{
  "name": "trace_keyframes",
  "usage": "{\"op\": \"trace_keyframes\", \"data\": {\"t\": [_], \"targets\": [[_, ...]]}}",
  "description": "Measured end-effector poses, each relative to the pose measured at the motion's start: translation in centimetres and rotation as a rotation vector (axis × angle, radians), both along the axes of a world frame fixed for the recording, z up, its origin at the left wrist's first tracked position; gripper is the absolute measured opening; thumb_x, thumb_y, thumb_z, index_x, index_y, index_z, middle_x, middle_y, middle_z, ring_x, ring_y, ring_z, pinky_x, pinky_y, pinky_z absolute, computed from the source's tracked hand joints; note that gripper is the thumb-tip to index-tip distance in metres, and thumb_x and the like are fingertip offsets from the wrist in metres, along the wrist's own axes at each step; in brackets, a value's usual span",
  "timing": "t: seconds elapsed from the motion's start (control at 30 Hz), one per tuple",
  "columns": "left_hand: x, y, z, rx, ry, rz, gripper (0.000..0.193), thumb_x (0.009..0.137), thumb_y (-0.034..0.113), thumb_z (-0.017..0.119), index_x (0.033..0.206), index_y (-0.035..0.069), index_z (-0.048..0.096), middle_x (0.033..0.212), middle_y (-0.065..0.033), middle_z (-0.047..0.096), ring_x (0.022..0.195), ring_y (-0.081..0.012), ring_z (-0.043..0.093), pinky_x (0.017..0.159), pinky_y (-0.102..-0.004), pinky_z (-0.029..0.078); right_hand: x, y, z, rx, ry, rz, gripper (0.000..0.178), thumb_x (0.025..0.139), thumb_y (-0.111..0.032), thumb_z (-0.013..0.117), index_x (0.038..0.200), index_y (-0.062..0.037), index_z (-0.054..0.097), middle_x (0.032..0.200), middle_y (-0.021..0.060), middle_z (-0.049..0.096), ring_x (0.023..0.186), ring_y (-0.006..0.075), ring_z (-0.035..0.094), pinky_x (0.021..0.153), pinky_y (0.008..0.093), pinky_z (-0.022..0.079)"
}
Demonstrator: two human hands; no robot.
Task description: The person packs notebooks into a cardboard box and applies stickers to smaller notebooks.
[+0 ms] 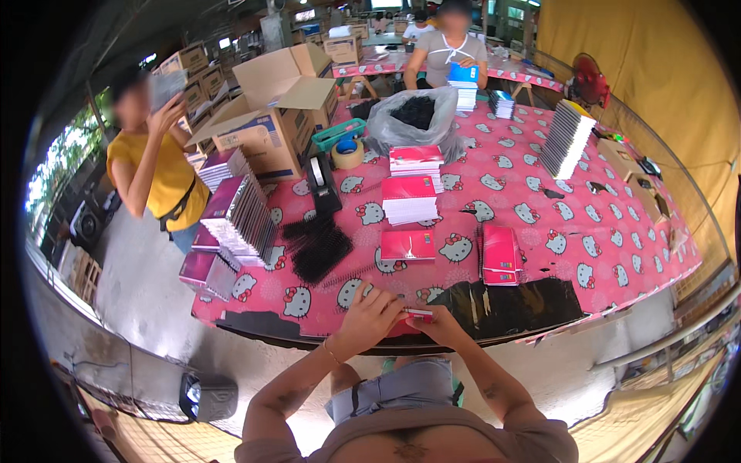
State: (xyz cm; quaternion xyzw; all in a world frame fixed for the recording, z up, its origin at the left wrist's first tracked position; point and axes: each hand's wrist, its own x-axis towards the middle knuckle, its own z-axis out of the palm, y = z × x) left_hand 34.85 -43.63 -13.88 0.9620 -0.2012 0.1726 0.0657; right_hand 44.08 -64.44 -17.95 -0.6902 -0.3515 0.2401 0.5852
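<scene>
At the table's near edge, both my hands are closed on a small red-covered notebook [417,314], seen mostly edge-on. My left hand [372,315] has its fingers along the left end, partly covering it. My right hand [442,326] pinches the right end. Just beyond lies a flat pink-red notebook [407,245], with a stack of red-covered notebooks [409,202] behind it. Right of these sits a small pile of red notebooks [502,255] with dark spiral edges. To the left is a heap of black spiral binding coils [318,255], with loose coils reaching toward my left hand.
Stacks of purple notebooks [235,212] stand on the left, near open cardboard boxes [266,139]. A tape dispenser [320,181], tape rolls [349,154] and a plastic bag of black coils [378,119] lie farther back. A person [455,54] handles blue notebooks opposite; another [158,162] stands left.
</scene>
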Motion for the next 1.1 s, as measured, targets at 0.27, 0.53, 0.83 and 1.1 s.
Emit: {"op": "trace_keyframes", "data": {"t": [0.27, 0.53, 0.83, 1.1], "targets": [[-1.1, -3.9, -0.9, 0.003, -0.141, 0.245, 0.079, 0.095, 0.056, 0.049, 0.145, -0.003, 0.04, 0.151, -0.0219, 0.04, 0.142, -0.0372, 0.036, 0.113, -0.0598, 0.025, 0.3, 1.4, -2.2, 0.017, -0.007, -0.08, 0.033, 0.092, -0.008, 0.066, 0.124, -0.0021, 0.064, 0.095, 0.0113, 0.072, 0.084, 0.009, 0.06, 0.079, 0.0293, 0.052], [-0.2, -4.2, 0.0, -0.048, -0.107, 0.27, 0.08, 0.093, 0.056, 0.05, 0.146, -0.004, 0.039, 0.151, -0.0232, 0.039, 0.143, -0.0388, 0.033, 0.114, -0.0631, 0.019, 0.7, 2.0, -1.0, 0.026, -0.111, -0.033, 0.032, 0.092, -0.004, 0.064, 0.124, -0.0015, 0.063, 0.101, 0.0045, 0.071, 0.09, 0.0081, 0.059, 0.081, 0.0276, 0.051], [-0.4, -1.9, -0.4, -0.13, -0.158, 0.126, 0.046, 0.091, 0.031, 0.064, 0.131, 0.009, 0.057, 0.118, -0.0099, 0.061, 0.112, -0.0263, 0.059, 0.115, -0.0566, 0.024, 0.5, 2.1, -0.2, -0.004, -0.168, 0.001, 0.036, 0.091, -0.01, 0.067, 0.126, -0.0026, 0.062, 0.103, 0.0136, 0.072, 0.094, 0.0174, 0.066, 0.082, 0.0323, 0.053], [0.2, -3.0, 1.7, -0.245, -0.215, 0.1, 0.021, 0.086, 0.018, 0.071, 0.105, 0.01, 0.066, 0.093, -0.0044, 0.066, 0.086, -0.0224, 0.065, 0.11, -0.0503, 0.033, -0.1, -0.8, 3.0, 0.038, -0.165, -0.176, 0.03, 0.086, -0.003, 0.074, 0.115, 0.0007, 0.068, 0.101, 0.0077, 0.068, 0.09, 0.0118, 0.063, 0.077, 0.025, 0.053]]}}
